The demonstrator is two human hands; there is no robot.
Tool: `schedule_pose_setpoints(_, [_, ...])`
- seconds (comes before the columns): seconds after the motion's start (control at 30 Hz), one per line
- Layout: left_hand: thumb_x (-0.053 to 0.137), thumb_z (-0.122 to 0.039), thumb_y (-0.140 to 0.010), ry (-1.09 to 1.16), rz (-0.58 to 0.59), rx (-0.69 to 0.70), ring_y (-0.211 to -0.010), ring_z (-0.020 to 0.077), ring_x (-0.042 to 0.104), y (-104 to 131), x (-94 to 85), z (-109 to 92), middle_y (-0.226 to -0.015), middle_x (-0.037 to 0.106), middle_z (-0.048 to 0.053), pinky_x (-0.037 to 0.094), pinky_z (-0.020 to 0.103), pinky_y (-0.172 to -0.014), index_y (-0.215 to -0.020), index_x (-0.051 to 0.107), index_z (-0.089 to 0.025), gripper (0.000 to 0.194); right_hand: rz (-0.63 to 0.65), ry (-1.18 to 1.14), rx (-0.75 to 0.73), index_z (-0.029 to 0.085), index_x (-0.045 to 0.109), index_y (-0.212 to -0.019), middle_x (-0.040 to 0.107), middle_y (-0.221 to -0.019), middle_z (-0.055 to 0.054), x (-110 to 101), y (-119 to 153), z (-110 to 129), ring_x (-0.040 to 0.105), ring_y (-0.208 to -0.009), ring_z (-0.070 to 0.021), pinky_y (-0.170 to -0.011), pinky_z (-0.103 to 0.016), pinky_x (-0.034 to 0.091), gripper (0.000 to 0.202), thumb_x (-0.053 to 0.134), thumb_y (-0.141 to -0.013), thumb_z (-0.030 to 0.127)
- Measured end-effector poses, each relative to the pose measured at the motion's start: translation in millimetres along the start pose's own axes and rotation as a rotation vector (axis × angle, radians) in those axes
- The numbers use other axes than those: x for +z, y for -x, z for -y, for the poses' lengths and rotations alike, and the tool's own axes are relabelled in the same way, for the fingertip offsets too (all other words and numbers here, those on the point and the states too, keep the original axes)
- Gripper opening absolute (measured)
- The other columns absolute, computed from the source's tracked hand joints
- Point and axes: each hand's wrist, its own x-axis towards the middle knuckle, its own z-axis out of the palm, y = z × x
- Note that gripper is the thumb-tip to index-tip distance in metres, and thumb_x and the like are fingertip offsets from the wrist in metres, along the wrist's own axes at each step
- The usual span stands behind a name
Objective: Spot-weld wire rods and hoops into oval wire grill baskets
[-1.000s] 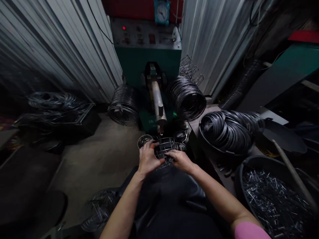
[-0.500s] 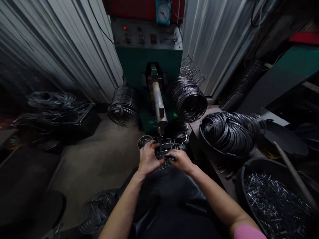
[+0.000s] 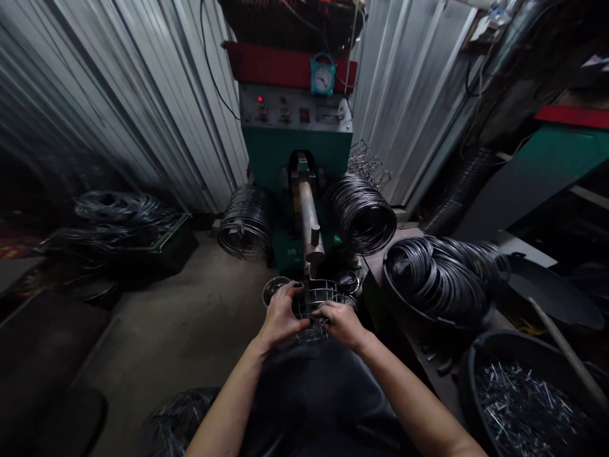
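A round wire basket (image 3: 324, 293) of crossed metal rods lies under the tip of the machine's metal arm (image 3: 310, 219), in front of my dark apron. My left hand (image 3: 281, 315) grips its left side, thumb and fingers curved round the wires. On the right side my right hand (image 3: 341, 322) is closed, fingers pinched at the basket's near part; anything small between them is too dark to make out. The green machine (image 3: 297, 149) stands behind, with a red light lit on its panel.
Wire ring stacks hang left (image 3: 245, 222) and right (image 3: 360, 214) of the machine. A tub of wire rings (image 3: 435, 279) and a bin of short metal rods (image 3: 528, 406) stand at right. At left is a box of wire (image 3: 157, 244).
The view has tilted up, so the machine and wire stacks sit lower in the picture. Both hands stay at the basket with nearly the same hold.
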Motion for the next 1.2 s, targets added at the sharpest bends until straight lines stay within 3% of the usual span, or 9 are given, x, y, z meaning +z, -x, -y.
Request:
schedule_pose_setpoints(0.3, [0.072,-0.021,-0.053,-0.019,-0.026,-0.030,-0.115,0.0285,0.056,-21.3,-7.9,-1.1,-0.127,0.057,0.008,0.047,0.042,-0.097,-0.110,0.058,-0.022,0.058,-0.047,-0.045,-0.015,0.021,0.068,-0.093,0.070,-0.095,-0.004,-4.5,-24.1,-10.2,0.066,-0.089,-0.0162,-0.078,-0.024,0.050,0.033,0.059,-0.070,-0.001])
schedule_pose_setpoints(0.5, [0.074,-0.032,-0.057,-0.001,-0.004,-0.036,-0.110,0.0265,0.058,-26.3,-11.1,-8.1,-0.120,0.060,0.008,0.048,0.039,-0.093,-0.107,0.058,-0.021,0.053,-0.114,-0.074,-0.010,0.019,0.068,-0.087,0.070,-0.090,-0.005,-0.3,-27.6,-11.5,0.066,-0.085,-0.0171,-0.076,-0.025,0.050,0.023,0.060,-0.074,0.002])
schedule_pose_setpoints(0.6, [0.074,-0.027,-0.056,-0.031,-0.014,-0.066,-0.113,0.0274,0.056,-30.4,-12.0,-10.1,-0.125,0.058,0.009,0.046,0.040,-0.095,-0.109,0.058,-0.021,0.056,-0.139,-0.046,0.019,0.017,0.069,-0.090,0.070,-0.092,-0.007,1.6,-30.5,-12.7,0.066,-0.087,-0.0186,-0.077,-0.026,0.050,0.026,0.059,-0.073,0.000])
schedule_pose_setpoints(0.8, [0.075,-0.027,-0.056,-0.027,-0.001,-0.120,-0.113,0.0269,0.057,-47.8,-8.9,-3.0,-0.121,0.060,0.007,0.047,0.039,-0.095,-0.107,0.058,-0.022,0.054,-0.212,-0.106,0.108,0.024,0.069,-0.093,0.069,-0.100,-0.003,-0.9,-40.5,-12.7,0.065,-0.091,-0.0173,-0.082,-0.027,0.050,0.029,0.059,-0.074,0.004])
schedule_pose_setpoints(0.9, [0.076,-0.030,-0.057,-0.007,-0.016,-0.108,-0.113,0.0271,0.057,-48.1,-5.4,-0.3,-0.120,0.060,0.007,0.047,0.038,-0.094,-0.107,0.059,-0.022,0.054,-0.429,-0.304,0.178,0.024,0.065,-0.103,0.067,-0.101,-0.005,-0.1,-27.5,-13.6,0.063,-0.092,-0.0180,-0.084,-0.030,0.050,0.026,0.064,-0.076,0.020])
schedule_pose_setpoints(0.97, [0.076,-0.031,-0.056,-0.027,-0.036,-0.114,-0.117,0.0287,0.054,-46.7,-3.8,-0.6,-0.126,0.057,0.009,0.045,0.040,-0.097,-0.109,0.059,-0.021,0.057,-0.523,-0.496,0.323,0.020,0.063,-0.102,0.066,-0.088,-0.004,4.5,-11.8,-19.3,0.063,-0.081,-0.0181,-0.075,-0.030,0.052,0.029,0.065,-0.076,0.032])
schedule_pose_setpoints(1.1, [0.077,-0.028,-0.055,-0.044,-0.056,-0.132,-0.121,0.0295,0.051,-49.5,-4.0,-1.9,-0.132,0.052,0.013,0.042,0.042,-0.101,-0.112,0.057,-0.019,0.061,-0.419,-0.828,0.587,0.016,0.060,-0.099,0.060,-0.066,-0.001,30.0,30.3,-42.8,0.057,-0.054,-0.0151,-0.049,-0.026,0.047,0.033,0.054,-0.080,0.043])
schedule_pose_setpoints(1.2, [0.075,-0.025,-0.056,-0.005,-0.041,-0.158,-0.117,0.0276,0.054,-57.0,-6.5,-0.8,-0.128,0.056,0.011,0.045,0.039,-0.098,-0.112,0.057,-0.018,0.059,-0.417,-0.758,0.597,0.019,0.056,-0.106,0.064,-0.076,-0.005,59.6,67.6,-58.9,0.062,-0.063,-0.0180,-0.059,-0.031,0.052,0.033,0.045,-0.083,0.040])
